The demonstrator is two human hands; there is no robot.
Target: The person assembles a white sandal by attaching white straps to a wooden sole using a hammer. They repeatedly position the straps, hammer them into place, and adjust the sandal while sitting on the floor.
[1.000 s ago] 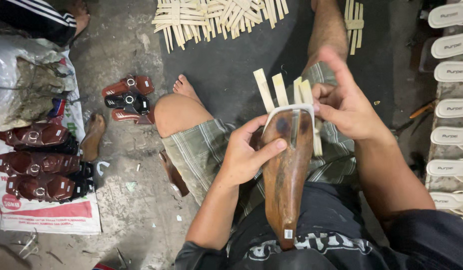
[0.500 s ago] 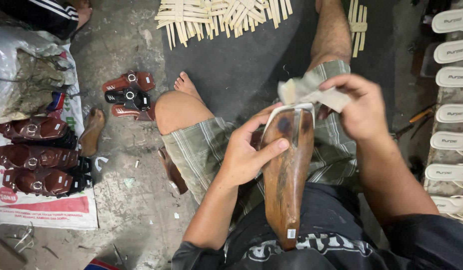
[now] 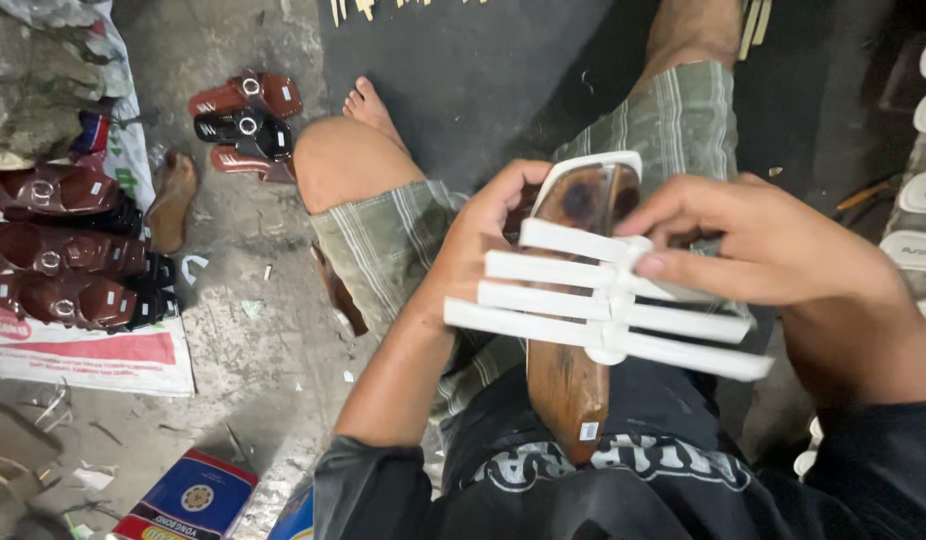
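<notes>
**Strap piece laid across a wooden last**

We see the white strap piece (image 3: 608, 305) lying across the brown wooden last (image 3: 573, 370) on the lap. Our right hand (image 3: 773, 245) pinches its centre band; our left hand (image 3: 483, 250) curls closed around the last's side. Finished sandals (image 3: 68, 245) lie on the floor, well apart.

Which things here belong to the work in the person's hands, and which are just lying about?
In hand:
left hand
right hand
white strap piece
wooden shoe form

Lying about:
finished brown sandals
sandals near the foot
white soles
printed box
</notes>
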